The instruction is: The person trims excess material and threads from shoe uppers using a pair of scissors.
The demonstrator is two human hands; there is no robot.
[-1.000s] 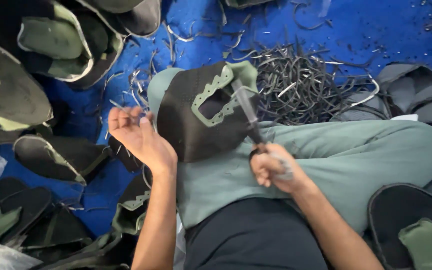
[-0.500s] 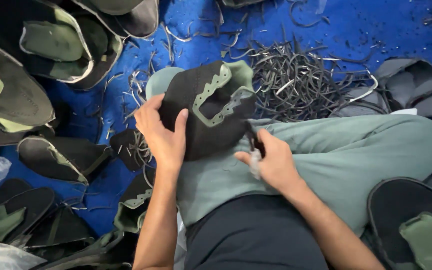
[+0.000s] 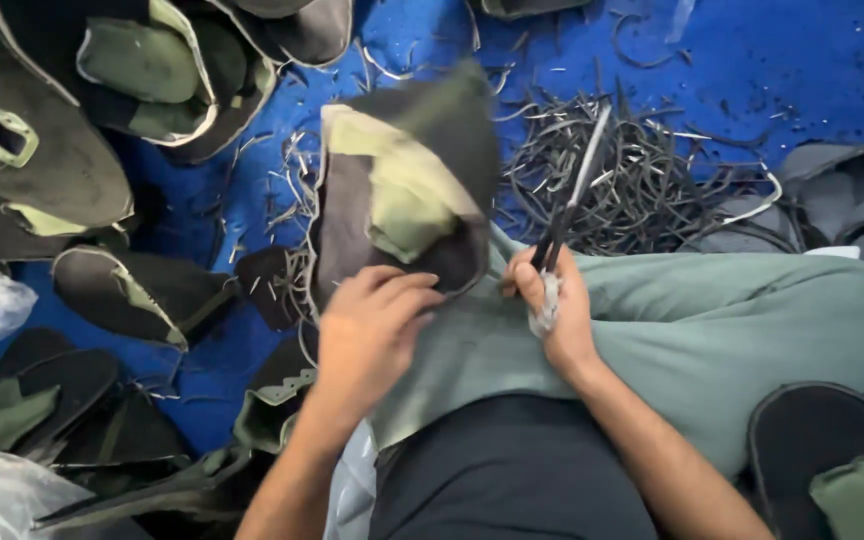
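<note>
Left hand grasps shoe upper, now flipped lining-side up on knee | right hand clenched on scissors, lifted clear, blades toward scrap strips | trimming paused, piece being turned.

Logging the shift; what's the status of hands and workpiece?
Left hand grips shoe upper, lifted, blurred. Right hand holds scissors, points away. Trimmings pile beyond knee.

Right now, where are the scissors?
In the head view, the scissors are right of centre, held in the right hand above the green-trousered knee, blades pointing up over the pile of dark trimmings.
</note>
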